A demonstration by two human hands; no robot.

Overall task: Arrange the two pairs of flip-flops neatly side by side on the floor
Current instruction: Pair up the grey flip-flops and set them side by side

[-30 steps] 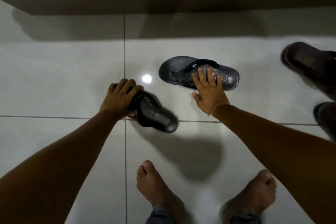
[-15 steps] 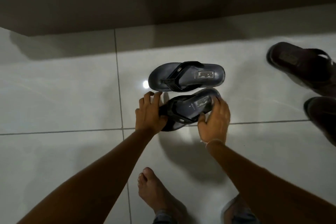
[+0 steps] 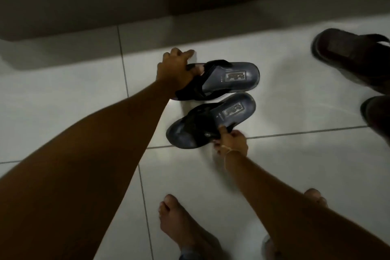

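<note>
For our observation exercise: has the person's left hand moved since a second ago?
Yes. The left hand was over the vertical grout line; now it lies right of it, gripping the far flip-flop.

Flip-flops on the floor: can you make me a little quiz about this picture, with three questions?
1. True or false: the left hand is on the blue flip-flop farther from the person.
2. Which hand touches the nearer blue flip-flop? A) left B) right C) neither
3. Fill in: the dark brown sandals lie at the ____ edge of the view.

Key:
1. True.
2. B: the right hand pinches its near edge by the strap.
3. Right; they lie apart from the blue pair on the white tiled floor.
</note>
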